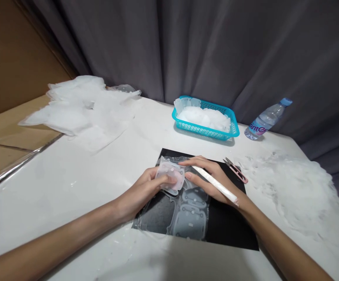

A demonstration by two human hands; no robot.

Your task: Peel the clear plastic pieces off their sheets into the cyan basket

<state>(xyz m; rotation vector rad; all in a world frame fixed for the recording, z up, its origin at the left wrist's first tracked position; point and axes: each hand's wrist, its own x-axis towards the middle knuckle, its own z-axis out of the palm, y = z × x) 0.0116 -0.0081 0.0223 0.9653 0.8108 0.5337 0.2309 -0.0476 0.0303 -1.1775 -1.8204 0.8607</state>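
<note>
My left hand (146, 187) grips a small translucent, pinkish-white silicone piece (171, 176) with its fingers curled round it. My right hand (208, 177) holds a white pen-like tool (214, 182) lying across the palm side, and its fingertips touch the same piece. Both hands rest over a clear sheet of several joined moulded pieces (188, 212) that lies on a black mat (224, 224) on the white table (70, 187).
A turquoise basket (204, 130) with white translucent pieces stands behind the mat. A water bottle (267, 119) lies to its right. Small pink-handled snips (236, 171) lie by the mat's right edge. White trimmings (292, 187) spread at right; a heap of clear sheets (81, 107) sits at back left.
</note>
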